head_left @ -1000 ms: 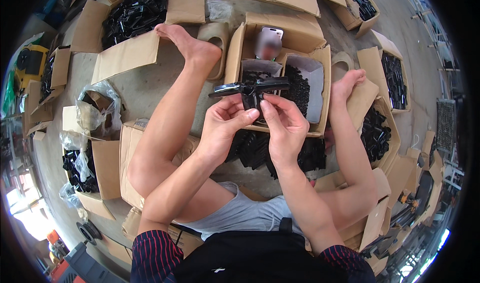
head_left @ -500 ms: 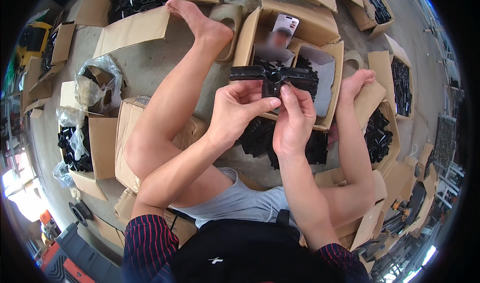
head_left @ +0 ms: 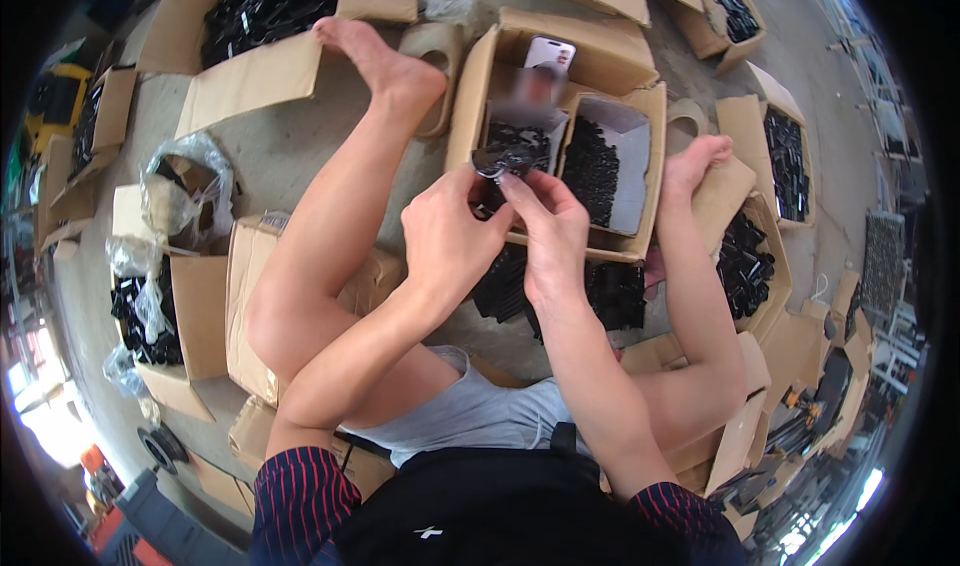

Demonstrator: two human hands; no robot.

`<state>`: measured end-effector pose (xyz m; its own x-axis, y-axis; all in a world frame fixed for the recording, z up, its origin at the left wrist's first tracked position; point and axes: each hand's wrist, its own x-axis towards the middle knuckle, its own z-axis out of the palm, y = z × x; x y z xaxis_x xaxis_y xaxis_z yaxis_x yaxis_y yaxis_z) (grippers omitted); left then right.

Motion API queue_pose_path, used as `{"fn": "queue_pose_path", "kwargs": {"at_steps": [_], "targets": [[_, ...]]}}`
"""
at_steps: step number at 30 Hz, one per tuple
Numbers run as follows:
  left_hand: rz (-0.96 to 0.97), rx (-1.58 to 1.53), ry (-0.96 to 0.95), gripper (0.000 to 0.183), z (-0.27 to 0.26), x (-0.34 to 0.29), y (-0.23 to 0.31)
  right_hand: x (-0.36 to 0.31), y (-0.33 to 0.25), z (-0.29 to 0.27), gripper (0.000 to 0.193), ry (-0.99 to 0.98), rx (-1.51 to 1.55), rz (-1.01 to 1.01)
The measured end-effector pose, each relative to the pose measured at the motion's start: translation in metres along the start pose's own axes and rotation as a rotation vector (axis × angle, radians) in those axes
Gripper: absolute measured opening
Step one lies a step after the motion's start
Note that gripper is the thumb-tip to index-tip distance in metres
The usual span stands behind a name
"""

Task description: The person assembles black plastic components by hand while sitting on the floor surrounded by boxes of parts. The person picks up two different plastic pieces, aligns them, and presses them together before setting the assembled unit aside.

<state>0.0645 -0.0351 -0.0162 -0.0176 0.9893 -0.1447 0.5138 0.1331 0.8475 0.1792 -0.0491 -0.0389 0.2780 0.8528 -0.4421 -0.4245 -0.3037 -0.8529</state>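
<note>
Where cardboard boxes (head_left: 560, 86) crowd: concrete floor (head_left: 290, 156).

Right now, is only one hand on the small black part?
No: both the left hand and the right hand pinch the small black part above the open cardboard box.

both hands (head_left: 500, 231) on a small black part (head_left: 497, 160) above a cardboard box (head_left: 470, 96)
</note>
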Motion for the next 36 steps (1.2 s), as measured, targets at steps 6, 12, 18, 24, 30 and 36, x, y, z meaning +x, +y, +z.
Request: {"fn": "queue_pose_path", "kwargs": {"at_steps": [6,12,18,24,30,36], "targets": [[-0.124,-0.602,-0.244,0.046,0.010,0.015,-0.017,0.018,-0.011,-0.019,0.023,-0.080,0.195,0.198],[-0.431,-0.996,-0.415,0.029,0.003,0.013,-0.022,0.014,-0.019,-0.012,0.024,-0.094,0.032,0.142],[-0.502,-1.128,-0.345,0.023,0.005,0.010,-0.020,0.023,-0.021,-0.022,0.028,-0.131,-0.104,0.076],[-0.474,-1.244,-0.295,0.028,-0.001,0.010,-0.007,0.115,0.014,-0.124,0.017,0.189,-0.682,-0.206],[-0.523,-1.328,-0.254,0.023,0.000,0.013,-0.018,0.167,0.025,-0.146,0.015,0.032,-1.434,-0.098],[-0.565,-1.318,-0.231,0.018,0.001,0.010,-0.017,0.164,0.031,-0.143,0.019,0.016,-1.517,-0.252]]}}
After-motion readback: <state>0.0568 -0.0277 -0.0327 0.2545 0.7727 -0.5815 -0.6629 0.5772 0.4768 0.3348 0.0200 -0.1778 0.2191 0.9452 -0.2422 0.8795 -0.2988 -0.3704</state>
